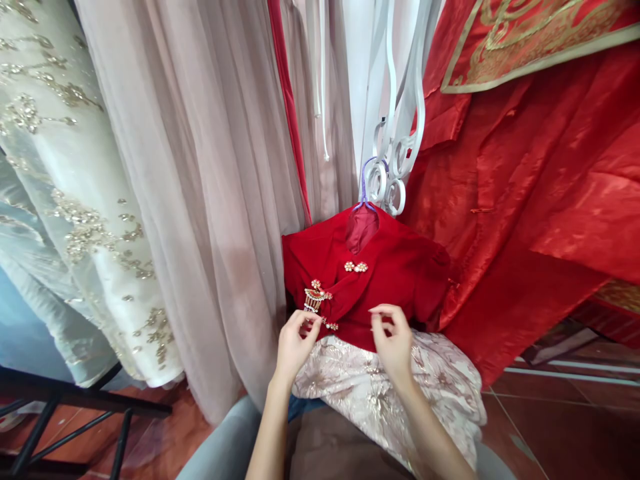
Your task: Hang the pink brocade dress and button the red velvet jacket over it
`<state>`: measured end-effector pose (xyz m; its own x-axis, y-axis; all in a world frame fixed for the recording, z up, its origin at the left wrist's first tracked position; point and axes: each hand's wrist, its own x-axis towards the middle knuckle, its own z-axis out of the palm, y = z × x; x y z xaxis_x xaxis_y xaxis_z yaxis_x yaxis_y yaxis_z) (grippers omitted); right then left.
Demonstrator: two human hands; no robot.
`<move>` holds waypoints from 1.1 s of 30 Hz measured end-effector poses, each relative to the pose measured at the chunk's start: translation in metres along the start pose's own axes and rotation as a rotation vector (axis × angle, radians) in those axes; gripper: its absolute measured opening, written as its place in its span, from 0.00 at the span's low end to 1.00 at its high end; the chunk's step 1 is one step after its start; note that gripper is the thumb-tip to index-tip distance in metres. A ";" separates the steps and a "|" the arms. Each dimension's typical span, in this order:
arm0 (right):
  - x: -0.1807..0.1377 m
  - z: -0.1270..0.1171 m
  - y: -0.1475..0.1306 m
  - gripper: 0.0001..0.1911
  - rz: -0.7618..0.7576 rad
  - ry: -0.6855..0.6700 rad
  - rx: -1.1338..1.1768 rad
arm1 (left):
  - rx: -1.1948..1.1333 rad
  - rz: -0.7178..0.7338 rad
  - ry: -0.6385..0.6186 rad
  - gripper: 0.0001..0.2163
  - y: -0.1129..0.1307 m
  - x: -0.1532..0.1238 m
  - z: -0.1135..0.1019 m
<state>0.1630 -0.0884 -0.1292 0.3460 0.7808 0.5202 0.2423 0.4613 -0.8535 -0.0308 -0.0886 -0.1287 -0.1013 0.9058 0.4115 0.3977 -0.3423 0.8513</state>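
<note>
Head view: red velvety top point(390, 293) just off centre, toward 4 o'clock; its own middle serves as dial centre below. Purple hanger point(363, 185) at 12 o'clock, rising through the neckline to the white scrollwork point(421, 110) between 12 and 1. Beaded flower fastening point(363, 267) close above dial centre, below the neck opening. Fan-shaped ornament point(314, 295), beaded and fringed, on the top at about 9. Left hand point(295, 343) at 8 o'clock, close by the fringe's lower end; thumb and forefinger drawn together, other fingers curled. Cannot tell whether anything fine is pinched there. Right hand point(394, 343) at 5 o'clock, over the lower edge of the top; fingers bent, thumb and forefinger tips near each other. Blur hides whether those tips meet or grip a thing. Pale patterned fabric point(440, 373) spreads from 4 round to 7, below the red hem, partly over a brown-covered lap point(335, 443) at 6. Surroundings: dusty-pink drape point(200, 167) at 10; white gown point(105, 233) with gold sequins beyond it, between 9 and 10; red satin garment point(530, 200) at 2, gold-embroidered panel point(540, 47) above it toward 1. Black frame point(135, 406) at 8, reddish tiled floor point(525, 433) at 4.
</note>
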 end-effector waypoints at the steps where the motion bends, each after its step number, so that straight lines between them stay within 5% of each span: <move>1: -0.004 0.005 0.007 0.05 0.022 -0.105 -0.032 | 0.028 0.006 -0.064 0.08 -0.004 0.000 0.005; 4: -0.018 0.020 0.025 0.07 0.105 -0.352 -0.042 | 0.125 0.036 -0.149 0.08 -0.015 -0.003 0.014; 8: -0.030 0.029 0.037 0.09 0.171 -0.459 0.002 | 0.208 0.067 -0.165 0.08 -0.027 -0.006 0.016; 33: -0.032 0.028 0.036 0.12 0.231 -0.459 0.089 | -0.096 -0.063 -0.225 0.07 -0.020 -0.005 0.013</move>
<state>0.1349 -0.0851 -0.1772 -0.0563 0.9616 0.2686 0.1216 0.2737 -0.9541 -0.0260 -0.0830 -0.1518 0.0865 0.9553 0.2827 0.3072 -0.2956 0.9046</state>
